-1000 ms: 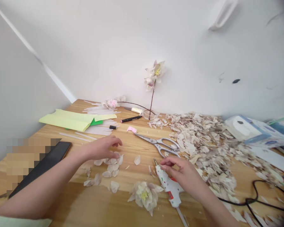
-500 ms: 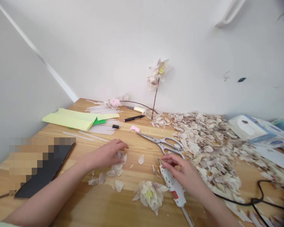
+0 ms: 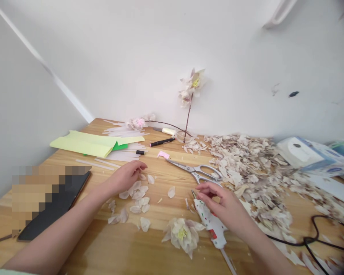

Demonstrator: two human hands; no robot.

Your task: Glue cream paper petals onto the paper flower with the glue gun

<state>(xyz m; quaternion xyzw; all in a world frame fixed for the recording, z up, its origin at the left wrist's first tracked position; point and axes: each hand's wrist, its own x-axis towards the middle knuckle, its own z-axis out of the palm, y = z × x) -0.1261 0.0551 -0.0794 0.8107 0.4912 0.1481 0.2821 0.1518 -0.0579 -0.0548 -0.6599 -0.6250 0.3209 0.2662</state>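
My left hand (image 3: 126, 177) is just above several loose pale petals (image 3: 139, 193). Its fingers are bent but apart, and I see nothing held in them. Over the white hot glue gun (image 3: 208, 217) hovers my right hand (image 3: 222, 200), fingers loosely curved with a gap between thumb and forefinger. The glue gun lies on the table, its metal nozzle facing away and a clear glue stick (image 3: 227, 261) coming out of its rear. A cream fabric-like flower (image 3: 182, 235) with a yellow centre lies left of it. Silver scissors (image 3: 196, 173) lie beyond my right hand, handles partly hidden.
A large heap of dried petals (image 3: 246, 160) covers the right side, with a tissue box (image 3: 312, 154) and black cable (image 3: 304, 241). Flower stem (image 3: 188, 114) stands against the wall. Yellow paper (image 3: 88, 143), glue sticks (image 3: 123, 131), pen (image 3: 162, 142) and dark tablet (image 3: 57, 210) lie left.
My left hand has moved up and left off the petals, and more of them show. My right hand has shifted only slightly over the glue gun.
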